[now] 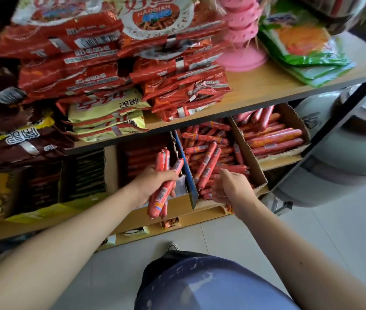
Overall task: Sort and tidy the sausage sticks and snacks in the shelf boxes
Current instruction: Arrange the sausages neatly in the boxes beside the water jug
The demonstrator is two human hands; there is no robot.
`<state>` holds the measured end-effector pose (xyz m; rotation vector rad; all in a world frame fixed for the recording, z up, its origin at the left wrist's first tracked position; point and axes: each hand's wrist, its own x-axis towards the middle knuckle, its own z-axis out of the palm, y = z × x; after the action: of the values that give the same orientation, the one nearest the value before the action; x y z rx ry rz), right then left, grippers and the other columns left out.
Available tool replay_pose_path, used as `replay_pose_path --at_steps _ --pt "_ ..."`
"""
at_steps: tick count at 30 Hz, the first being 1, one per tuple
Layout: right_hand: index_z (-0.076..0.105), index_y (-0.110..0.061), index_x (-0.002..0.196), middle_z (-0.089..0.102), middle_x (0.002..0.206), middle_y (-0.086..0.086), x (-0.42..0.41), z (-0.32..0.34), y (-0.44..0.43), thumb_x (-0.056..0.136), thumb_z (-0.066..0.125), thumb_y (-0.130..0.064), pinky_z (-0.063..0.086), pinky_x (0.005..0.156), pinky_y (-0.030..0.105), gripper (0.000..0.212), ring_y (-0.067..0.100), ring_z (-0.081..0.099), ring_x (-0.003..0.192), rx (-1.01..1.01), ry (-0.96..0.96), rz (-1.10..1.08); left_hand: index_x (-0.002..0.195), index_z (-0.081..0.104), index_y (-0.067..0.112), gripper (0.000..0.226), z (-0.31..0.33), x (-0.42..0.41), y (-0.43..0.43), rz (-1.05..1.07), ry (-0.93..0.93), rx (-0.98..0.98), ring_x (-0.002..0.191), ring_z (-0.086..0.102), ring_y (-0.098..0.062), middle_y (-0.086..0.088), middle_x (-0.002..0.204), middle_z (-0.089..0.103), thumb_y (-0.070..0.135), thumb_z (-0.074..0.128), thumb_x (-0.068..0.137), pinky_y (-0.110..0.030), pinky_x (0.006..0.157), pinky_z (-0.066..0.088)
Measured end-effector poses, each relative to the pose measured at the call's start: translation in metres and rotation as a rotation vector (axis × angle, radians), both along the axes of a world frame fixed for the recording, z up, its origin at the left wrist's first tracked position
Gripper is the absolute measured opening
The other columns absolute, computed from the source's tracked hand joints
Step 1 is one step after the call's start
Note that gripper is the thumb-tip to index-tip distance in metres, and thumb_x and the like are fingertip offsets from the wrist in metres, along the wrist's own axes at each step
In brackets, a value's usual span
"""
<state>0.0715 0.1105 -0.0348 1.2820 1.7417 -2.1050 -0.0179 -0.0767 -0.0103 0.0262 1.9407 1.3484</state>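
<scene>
We hold a bundle of sausage sticks (163,193) in our left hand (153,183), fingers curled tight round the middle of it. The sticks poke out above the knuckles and hang down below the palm, at the centre of the frame. This hand is in front of the left cardboard box (110,166), whose inside lies in shadow with more red sticks dimly showing.

Just right of the bundle a blue divider (186,171) stands on edge between that box and the middle box (253,166). Our right hand (230,186) hovers over the near corner of the middle box, its fingers loosely bent and apart, clamped on nothing that we can see. Under and beyond it the loose sausage sticks (209,157) lie in a jumble pointing every way.

Further right, a third box (293,117) holds thicker sausages (273,139) lying roughly side by side.

Above the boxes runs a wooden shelf (267,86). It carries stacks of red noodle packets (66,52) in the upper left of the frame, and yellow packets (108,115) below them. A pink stand (242,41) is at the upper centre and green packets (307,48) at the upper right. Brown packets (21,139) crowd the left edge.

At the right edge a pale gas cylinder (334,166) stands on the tiled floor (334,242). At the bottom of the frame we see our knee (200,283) in blue denim and the tip of a shoe (172,246).
</scene>
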Motion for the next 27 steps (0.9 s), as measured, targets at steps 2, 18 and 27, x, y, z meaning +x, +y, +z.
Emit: replay_pose_path --at_steps 2,18,27 --pt "0.066 -0.006 0.088 0.065 0.069 0.008 0.009 -0.003 0.002 0.102 0.043 -0.025 0.055 0.057 0.029 0.033 0.019 0.060 0.056 0.011 0.000 0.012 0.084 0.064 0.001 0.020 -0.001 0.004 0.002 0.059 0.063 -0.032 0.061 0.065 -0.026 -0.017 0.069 0.067 0.021 0.068 0.083 -0.037 0.069 0.057" --pt "0.057 -0.010 0.085 0.048 0.072 0.007 0.057 -0.028 0.044 0.096 0.048 -0.018 0.045 0.058 0.030 0.016 0.019 0.044 0.058 -0.081 0.016 -0.189 0.114 0.064 0.019 0.031 0.031 0.004 0.099 -0.170 0.164 -0.173 0.095 0.069 -0.023 -0.005 0.105 0.071 0.028 0.073 0.085 -0.045 0.094 0.053" --pt "0.059 -0.008 0.092 0.060 0.077 0.007 0.047 -0.029 0.084 0.093 0.052 -0.019 0.043 0.042 0.022 0.013 0.017 0.055 0.057 0.334 -0.023 -0.168 0.131 0.051 0.010 0.065 -0.013 -0.031 0.154 -0.170 0.309 -0.449 0.102 0.062 -0.026 -0.010 0.118 0.062 0.032 0.080 0.077 -0.036 0.087 0.050"
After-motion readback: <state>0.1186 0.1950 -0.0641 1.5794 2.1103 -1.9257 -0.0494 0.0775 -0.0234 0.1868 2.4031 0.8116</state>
